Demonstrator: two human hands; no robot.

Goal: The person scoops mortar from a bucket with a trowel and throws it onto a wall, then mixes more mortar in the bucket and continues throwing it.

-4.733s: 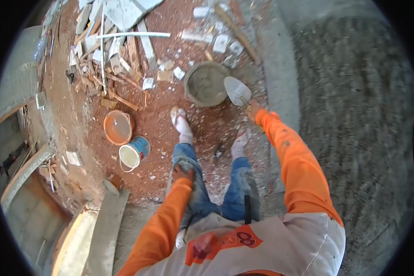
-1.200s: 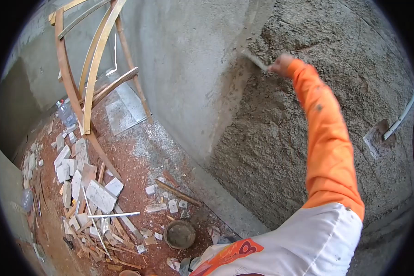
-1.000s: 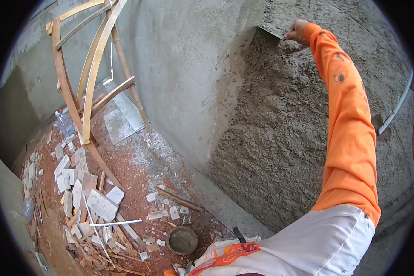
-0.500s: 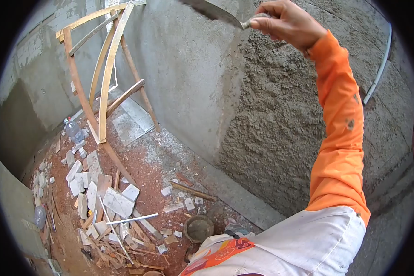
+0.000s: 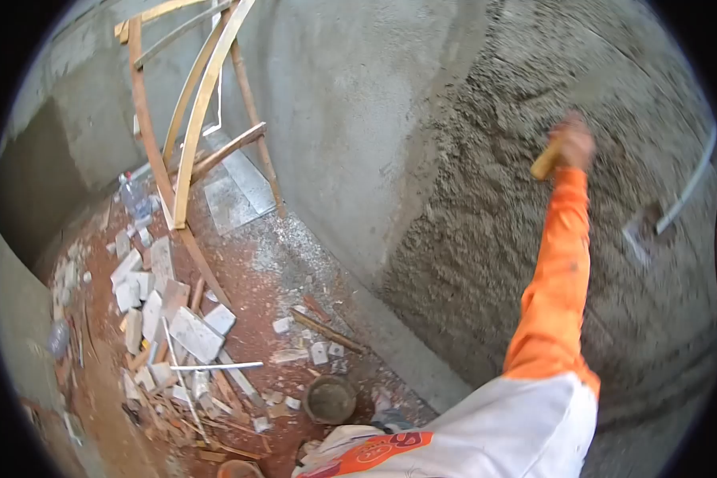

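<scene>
My right hand (image 5: pixel 575 143), in an orange sleeve, is stretched out to the wall and closed round the yellowish wooden handle (image 5: pixel 545 162) of a trowel. Motion smears the hand, and the trowel's blade cannot be made out against the grey surface. Rough wet mortar (image 5: pixel 470 215) covers the wall around the hand. To its left the wall has a smoother plastered part (image 5: pixel 334 119). My left hand is out of the picture.
Wooden frame pieces (image 5: pixel 191 135) lean in the far corner. Broken blocks and wood scraps (image 5: pixel 195 334) litter the reddish ground, with a bucket (image 5: pixel 330 399) near my body and a plastic bottle (image 5: pixel 134 195) farther off. A pale pipe (image 5: pixel 691 187) runs down the right wall.
My right hand has swung down and to the right from high up, bringing the trowel against or close to the rough mortar. The blade, plain before, no longer shows clearly. The view has shifted slightly.
</scene>
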